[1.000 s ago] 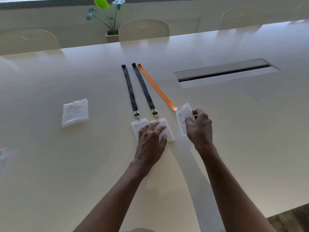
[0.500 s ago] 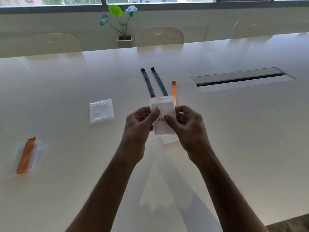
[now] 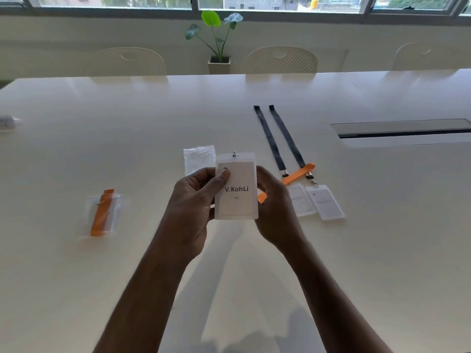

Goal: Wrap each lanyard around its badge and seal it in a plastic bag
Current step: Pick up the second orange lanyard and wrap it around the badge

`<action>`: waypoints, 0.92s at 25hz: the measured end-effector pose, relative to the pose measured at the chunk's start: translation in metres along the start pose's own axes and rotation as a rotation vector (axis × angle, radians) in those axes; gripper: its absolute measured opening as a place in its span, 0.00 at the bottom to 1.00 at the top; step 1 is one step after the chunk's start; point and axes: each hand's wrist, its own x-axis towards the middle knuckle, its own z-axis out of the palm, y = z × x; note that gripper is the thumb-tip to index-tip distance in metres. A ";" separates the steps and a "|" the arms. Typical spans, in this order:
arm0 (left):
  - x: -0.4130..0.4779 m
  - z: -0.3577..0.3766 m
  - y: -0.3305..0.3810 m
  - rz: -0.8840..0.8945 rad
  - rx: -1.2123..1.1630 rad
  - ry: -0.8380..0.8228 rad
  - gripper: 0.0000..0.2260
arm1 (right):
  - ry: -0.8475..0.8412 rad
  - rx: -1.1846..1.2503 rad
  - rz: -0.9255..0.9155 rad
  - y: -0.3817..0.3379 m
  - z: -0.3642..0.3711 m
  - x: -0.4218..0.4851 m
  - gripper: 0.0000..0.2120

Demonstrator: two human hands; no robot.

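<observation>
I hold a white badge [image 3: 237, 197] upright above the table, printed side facing me. My left hand [image 3: 193, 200] grips its left edge with the thumb on the front; my right hand [image 3: 275, 207] grips its right edge. Its orange lanyard [image 3: 297, 175] trails behind my right hand across the table. Two more badges [image 3: 326, 202] lie flat to the right, each clipped to a dark lanyard [image 3: 288, 138]. A stack of clear plastic bags [image 3: 197, 157] lies just behind the held badge. At the left lies a sealed bag with an orange lanyard bundle [image 3: 102, 212].
The white table [image 3: 127, 128] has a long cable slot [image 3: 405, 131] at the right. Another bagged item [image 3: 7, 122] shows at the far left edge. Chairs [image 3: 280, 59] and a potted plant [image 3: 218, 47] stand beyond the far edge.
Both hands lifted the orange-lanyard badge off the table and turned it to face me. The view swung left, so the remaining badges and lanyards now lie to the right.
</observation>
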 end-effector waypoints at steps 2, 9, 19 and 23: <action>-0.003 -0.012 0.003 0.012 0.004 0.013 0.09 | 0.010 0.061 0.009 -0.003 0.015 0.001 0.19; -0.012 -0.039 0.009 0.020 -0.019 -0.045 0.18 | -0.035 0.332 0.045 -0.017 0.050 0.007 0.16; 0.002 -0.050 0.002 0.126 -0.129 0.041 0.23 | 0.056 0.410 0.269 -0.001 0.081 -0.015 0.13; 0.011 -0.044 -0.010 0.171 -0.046 0.166 0.21 | 0.015 0.423 0.341 -0.004 0.090 -0.038 0.09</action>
